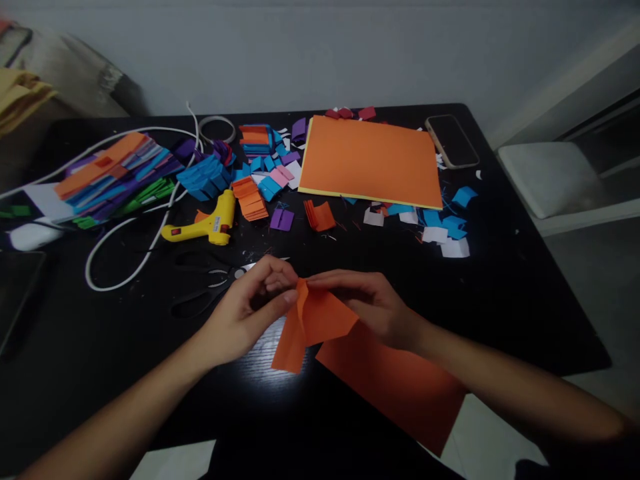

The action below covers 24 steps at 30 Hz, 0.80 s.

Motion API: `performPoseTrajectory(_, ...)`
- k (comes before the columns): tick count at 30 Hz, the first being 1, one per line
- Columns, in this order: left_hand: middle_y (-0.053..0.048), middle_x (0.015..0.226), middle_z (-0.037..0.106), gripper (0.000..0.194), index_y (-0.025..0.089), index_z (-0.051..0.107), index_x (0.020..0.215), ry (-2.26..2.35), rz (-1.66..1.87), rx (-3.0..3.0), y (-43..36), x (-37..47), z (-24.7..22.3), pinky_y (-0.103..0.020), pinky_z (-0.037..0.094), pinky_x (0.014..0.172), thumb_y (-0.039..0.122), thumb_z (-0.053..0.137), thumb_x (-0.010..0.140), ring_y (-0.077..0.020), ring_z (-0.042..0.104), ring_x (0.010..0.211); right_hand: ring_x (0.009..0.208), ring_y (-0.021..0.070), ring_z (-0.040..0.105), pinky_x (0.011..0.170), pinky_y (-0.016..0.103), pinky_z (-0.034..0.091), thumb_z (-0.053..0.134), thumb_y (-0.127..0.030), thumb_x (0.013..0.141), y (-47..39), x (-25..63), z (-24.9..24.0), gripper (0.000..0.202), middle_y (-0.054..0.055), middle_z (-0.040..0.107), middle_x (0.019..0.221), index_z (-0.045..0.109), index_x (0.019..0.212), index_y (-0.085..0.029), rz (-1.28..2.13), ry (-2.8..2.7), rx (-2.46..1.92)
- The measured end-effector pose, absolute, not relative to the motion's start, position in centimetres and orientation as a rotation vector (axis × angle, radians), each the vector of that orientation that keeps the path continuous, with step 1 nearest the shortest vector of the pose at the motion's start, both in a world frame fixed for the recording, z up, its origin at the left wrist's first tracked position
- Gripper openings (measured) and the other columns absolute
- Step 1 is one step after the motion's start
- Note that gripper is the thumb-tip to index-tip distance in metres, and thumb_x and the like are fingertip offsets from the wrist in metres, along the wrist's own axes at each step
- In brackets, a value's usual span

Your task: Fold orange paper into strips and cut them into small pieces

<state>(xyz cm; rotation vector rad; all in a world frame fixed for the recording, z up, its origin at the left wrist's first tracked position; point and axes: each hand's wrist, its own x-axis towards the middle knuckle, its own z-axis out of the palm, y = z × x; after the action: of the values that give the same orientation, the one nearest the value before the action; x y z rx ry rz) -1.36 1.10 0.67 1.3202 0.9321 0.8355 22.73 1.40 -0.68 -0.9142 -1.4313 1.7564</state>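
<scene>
Orange paper piece (325, 317), creased, above black counter (510, 300). Left hand (245, 307): pinching its upper edge. Right hand (380, 307): fingers along same edge, thumb hidden, pinch unclear. Larger orange sheet (395, 380) below right hand; scissors (239, 274) just beside left; yellow glue gun (219, 225) beyond.

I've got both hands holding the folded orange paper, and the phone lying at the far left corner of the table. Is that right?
Wrong corner: the head view shows the phone at the far right of the table. The left hand and right hand do hold the folded orange paper.
</scene>
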Motion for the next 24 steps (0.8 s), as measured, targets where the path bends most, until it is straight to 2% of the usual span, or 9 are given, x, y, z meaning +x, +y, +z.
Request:
performPoseTrajectory(10,0.000,0.087,0.060,0.009,0.021,0.063,0.106,0.979,0.801,1.380,1.00,-1.66,0.64,-0.022,0.047,0.069,0.029,0.065,0.102,-0.0121,0.056,0.077,0.115,0.0203,0.074,0.099,0.034,0.055,0.058,-0.012,0.083,1.59,22.49,-0.04,0.042,0.001,0.082,0.121,0.085,0.111,-0.030,1.921,-1.254,-0.997)
performPoseTrajectory(16,0.001,0.084,0.059,0.012,0.021,0.063,0.103,1.027,0.794,1.461,0.85,-1.72,0.66,-0.023,0.044,0.066,0.033,0.064,0.103,-0.0120,0.054,0.074,0.114,0.0229,0.072,0.099,0.036,0.052,0.058,-0.017,0.081,1.72,22.74,-0.31,0.041,0.004,0.082,0.120,0.085,0.110,-0.026,2.010,-1.191,-1.034)
performPoseTrajectory(21,0.001,0.081,0.058,0.013,0.020,0.062,0.102,1.034,0.775,1.476,0.74,-1.76,0.78,-0.023,0.045,0.065,0.033,0.065,0.102,-0.0120,0.054,0.072,0.103,0.0224,0.074,0.090,0.036,0.056,0.064,-0.035,0.096,1.68,22.76,-0.70,0.029,0.007,0.082,0.113,0.084,0.113,-0.022,2.059,-1.141,-0.967)
performPoseTrajectory(24,0.000,0.083,0.060,0.013,0.020,0.062,0.103,1.033,0.759,1.495,0.71,-1.79,0.79,-0.024,0.046,0.066,0.033,0.066,0.102,-0.0123,0.056,0.072,0.102,0.0224,0.074,0.088,0.035,0.058,0.067,-0.044,0.099,1.63,22.55,-0.66,0.031,0.008,0.082,0.109,0.084,0.111,-0.021,1.989,-1.248,-0.990)
